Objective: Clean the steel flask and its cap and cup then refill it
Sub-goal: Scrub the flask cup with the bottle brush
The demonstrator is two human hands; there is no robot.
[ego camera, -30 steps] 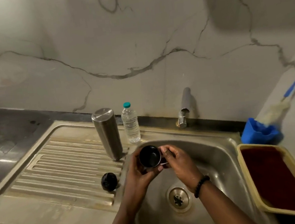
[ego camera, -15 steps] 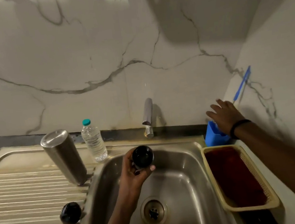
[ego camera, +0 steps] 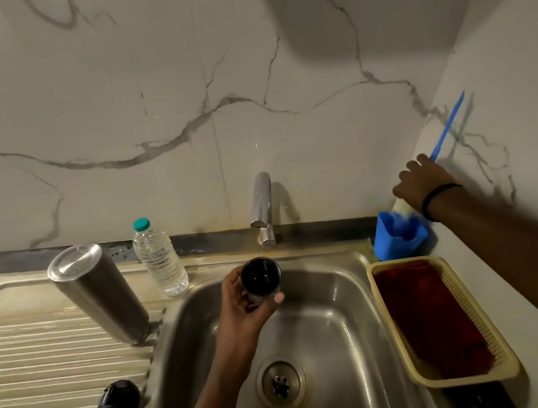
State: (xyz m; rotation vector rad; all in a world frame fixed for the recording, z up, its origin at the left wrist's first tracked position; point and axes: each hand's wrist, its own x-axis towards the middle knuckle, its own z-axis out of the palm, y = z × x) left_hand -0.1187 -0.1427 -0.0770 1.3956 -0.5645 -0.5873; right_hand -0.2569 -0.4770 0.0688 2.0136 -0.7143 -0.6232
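Note:
My left hand (ego camera: 244, 305) grips the small dark cup (ego camera: 260, 276) over the sink basin (ego camera: 336, 324), its mouth facing up toward me, just below the tap (ego camera: 262, 204). The steel flask (ego camera: 97, 292) stands upside down on the ribbed drainboard (ego camera: 43, 367) at the left. The black cap (ego camera: 118, 401) lies on the drainboard near the basin's edge. My right hand (ego camera: 422, 181) is at the back right corner, curled round the blue-handled bottle brush (ego camera: 447, 124), whose white head (ego camera: 402, 209) sticks into a blue holder (ego camera: 397, 237).
A clear water bottle (ego camera: 160, 258) with a teal lid stands behind the basin next to the flask. A yellow basket (ego camera: 469, 301) with a dark red cloth sits right of the sink. Marble walls close in at the back and right.
My right hand left the cup, reached to the back right corner and closed round the brush. My left hand keeps holding the cup over the sink.

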